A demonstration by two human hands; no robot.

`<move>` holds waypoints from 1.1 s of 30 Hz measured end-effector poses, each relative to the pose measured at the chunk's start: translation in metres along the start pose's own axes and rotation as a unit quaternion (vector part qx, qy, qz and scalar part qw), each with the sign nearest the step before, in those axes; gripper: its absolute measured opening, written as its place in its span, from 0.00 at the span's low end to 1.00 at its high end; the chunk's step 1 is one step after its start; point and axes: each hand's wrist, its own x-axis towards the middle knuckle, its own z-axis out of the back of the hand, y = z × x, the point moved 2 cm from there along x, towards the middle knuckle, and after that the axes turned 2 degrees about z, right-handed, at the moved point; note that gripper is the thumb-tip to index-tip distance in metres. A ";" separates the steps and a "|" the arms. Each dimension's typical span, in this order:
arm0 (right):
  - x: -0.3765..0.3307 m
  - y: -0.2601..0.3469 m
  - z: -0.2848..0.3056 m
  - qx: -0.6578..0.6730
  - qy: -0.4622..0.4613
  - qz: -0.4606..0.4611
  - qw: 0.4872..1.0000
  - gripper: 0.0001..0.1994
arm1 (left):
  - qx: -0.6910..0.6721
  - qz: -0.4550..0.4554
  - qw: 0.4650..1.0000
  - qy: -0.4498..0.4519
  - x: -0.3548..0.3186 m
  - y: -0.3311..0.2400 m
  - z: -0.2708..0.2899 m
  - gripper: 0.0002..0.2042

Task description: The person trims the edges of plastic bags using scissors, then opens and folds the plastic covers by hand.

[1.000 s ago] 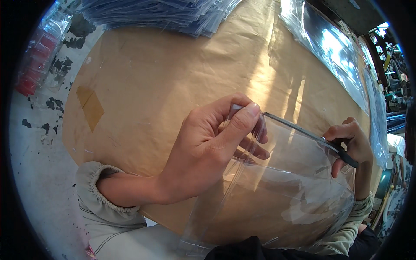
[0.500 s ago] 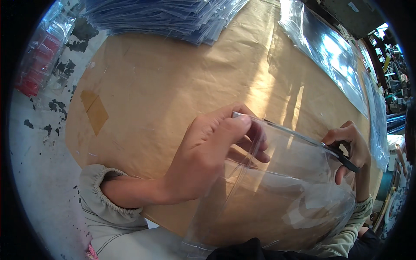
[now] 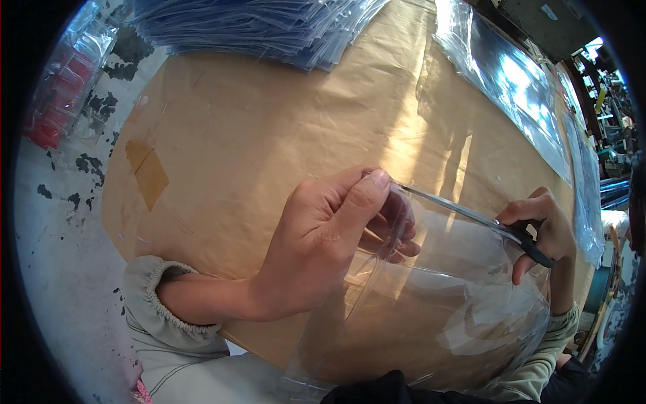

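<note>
I have a large clear plastic bag (image 3: 431,316) stretched between my two hands, lying over the near edge of the worktop (image 3: 269,141), which is covered in brown paper. My left hand (image 3: 330,249) pinches the left end of the bag's top strip between thumb and fingertips. My right hand (image 3: 538,232) is clenched around the dark slider (image 3: 531,248) at the right end of the same strip, close to the worktop's right edge. The strip runs taut and straight between them.

To do this well, I judge I should keep the left pinch firm so the strip stays tight, keep both hands level, and hold the slider square on the track so the film does not bunch or catch in it.

Farther out, a stack of bluish flat bags (image 3: 269,30) sits at the far edge, a long clear sheet (image 3: 511,87) lies along the far right edge, and a packet with red contents (image 3: 57,101) lies off the far left corner. A strip of tan tape (image 3: 149,174) is stuck to the paper near the left edge.
</note>
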 end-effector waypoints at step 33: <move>0.003 0.006 0.001 -0.022 0.000 -0.037 0.999 0.30 | -0.011 0.006 1.000 0.002 0.001 0.001 -0.001 0.19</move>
